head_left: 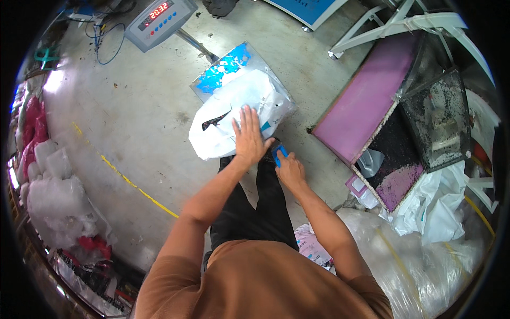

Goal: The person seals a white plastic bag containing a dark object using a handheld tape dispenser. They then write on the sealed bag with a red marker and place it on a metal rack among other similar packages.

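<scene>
Brown shirt is filling the lower middle, both bare forearms angling forward from it. The left hand is lying palm down on a white bag, fingers extended and pointing away, gripping nothing. Low beside the bag's near right side, the right hand is curling closed around a blue tool. The bag is resting on a scale platform, overhanging its near edge.

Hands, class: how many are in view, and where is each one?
2: the left hand lies spread on a white bag; the right hand, beside it, holds a blue tool. No others show.
</scene>
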`<state>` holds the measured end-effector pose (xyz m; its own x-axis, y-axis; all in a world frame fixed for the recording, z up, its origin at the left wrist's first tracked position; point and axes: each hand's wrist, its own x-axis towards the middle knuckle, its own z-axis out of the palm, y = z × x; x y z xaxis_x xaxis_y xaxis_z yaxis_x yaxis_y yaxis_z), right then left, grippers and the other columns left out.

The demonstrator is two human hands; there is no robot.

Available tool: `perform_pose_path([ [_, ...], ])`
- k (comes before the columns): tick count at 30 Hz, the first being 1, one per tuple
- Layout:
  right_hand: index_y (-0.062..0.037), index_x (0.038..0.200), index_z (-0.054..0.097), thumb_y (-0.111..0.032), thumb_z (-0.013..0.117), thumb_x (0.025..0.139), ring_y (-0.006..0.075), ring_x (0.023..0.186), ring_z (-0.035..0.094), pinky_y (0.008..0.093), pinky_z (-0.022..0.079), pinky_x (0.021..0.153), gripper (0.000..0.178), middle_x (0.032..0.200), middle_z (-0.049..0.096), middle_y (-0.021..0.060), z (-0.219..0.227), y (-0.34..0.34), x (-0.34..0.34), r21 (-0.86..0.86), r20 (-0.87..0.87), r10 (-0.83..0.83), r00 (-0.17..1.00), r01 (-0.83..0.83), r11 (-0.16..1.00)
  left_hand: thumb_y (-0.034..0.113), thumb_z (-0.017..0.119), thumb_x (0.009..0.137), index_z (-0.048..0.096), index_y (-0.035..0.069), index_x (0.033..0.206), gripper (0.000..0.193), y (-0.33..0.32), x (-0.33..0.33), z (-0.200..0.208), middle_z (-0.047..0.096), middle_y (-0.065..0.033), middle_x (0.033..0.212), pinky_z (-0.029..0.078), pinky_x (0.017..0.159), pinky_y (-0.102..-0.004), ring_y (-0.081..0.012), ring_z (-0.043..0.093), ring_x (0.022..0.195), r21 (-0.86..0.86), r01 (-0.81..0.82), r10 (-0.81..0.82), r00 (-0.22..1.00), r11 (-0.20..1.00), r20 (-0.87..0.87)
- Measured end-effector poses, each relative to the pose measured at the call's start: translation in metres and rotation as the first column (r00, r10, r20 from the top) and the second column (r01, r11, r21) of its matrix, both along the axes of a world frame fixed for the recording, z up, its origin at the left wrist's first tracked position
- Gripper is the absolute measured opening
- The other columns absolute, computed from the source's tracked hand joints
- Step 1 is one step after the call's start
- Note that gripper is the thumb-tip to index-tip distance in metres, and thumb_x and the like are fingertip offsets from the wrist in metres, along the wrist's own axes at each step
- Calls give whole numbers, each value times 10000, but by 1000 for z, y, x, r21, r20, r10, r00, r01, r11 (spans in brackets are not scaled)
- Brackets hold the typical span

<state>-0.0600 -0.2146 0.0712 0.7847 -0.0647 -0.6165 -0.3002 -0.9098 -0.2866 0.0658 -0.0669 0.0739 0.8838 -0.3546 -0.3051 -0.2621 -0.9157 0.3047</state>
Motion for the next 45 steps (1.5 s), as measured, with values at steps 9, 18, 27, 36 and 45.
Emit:
perform_pose_path([
  [9, -10, 1034, 723, -164, 569, 922, 398, 903, 731, 467, 602, 799, 245, 993, 703, 272, -40, 29, 57, -33, 14, 100, 995, -100, 994, 410, 761, 832, 186, -68, 1595, 1068, -2, -15, -38, 106, -270, 1687, 80, 1255, -574, -418, 69, 1577, 73, -13, 13, 1000, 997, 7],
  [18, -57, 1040, 779, -205, 524, 983, 375, 1005, 725, 452, 592, 869, 299, 1072, 737, 234, -60, 39, 69, -45, -127, 127, 984, -134, 990, 344, 719, 849, 192, -59, 1599, 1001, -3, -23, -67, 117, -267, 1688, 84, 1261, -561, -412, 90, 1579, 188, -12, -23, 982, 982, 187],
  [27, -74, 1154, 753, -247, 597, 955, 328, 1180, 677, 432, 560, 946, 306, 1237, 716, 170, -125, -92, -138, -202, -574, -19, 819, -119, 972, 389, 807, 800, 231, -97, 1558, 1069, 5, -9, -52, 192, -305, 1647, 170, 1234, -598, -469, 153, 1546, 82, -26, 16, 992, 996, 122],
  [36, -88, 1257, 698, -290, 674, 809, 354, 1200, 655, 434, 512, 1034, 492, 1250, 699, 194, -63, -155, -272, -404, -400, -533, 746, 378, 833, 170, 548, 921, 259, -17, 1589, 752, 33, -51, -48, 193, -201, 1686, 177, 1247, -550, -356, 162, 1574, 277, 299, -335, 938, 913, 91],
  [45, -65, 1324, 673, -360, 784, 777, 354, 1166, 665, 403, 503, 1019, 632, 1254, 703, 200, -70, -132, -198, -44, -181, -653, 735, 658, 752, 338, 683, 929, 279, 88, 1612, 832, 108, -61, 54, 169, -117, 1706, 99, 1206, -696, -390, 94, 1577, 218, -9, 11, 1000, 976, -7],
])
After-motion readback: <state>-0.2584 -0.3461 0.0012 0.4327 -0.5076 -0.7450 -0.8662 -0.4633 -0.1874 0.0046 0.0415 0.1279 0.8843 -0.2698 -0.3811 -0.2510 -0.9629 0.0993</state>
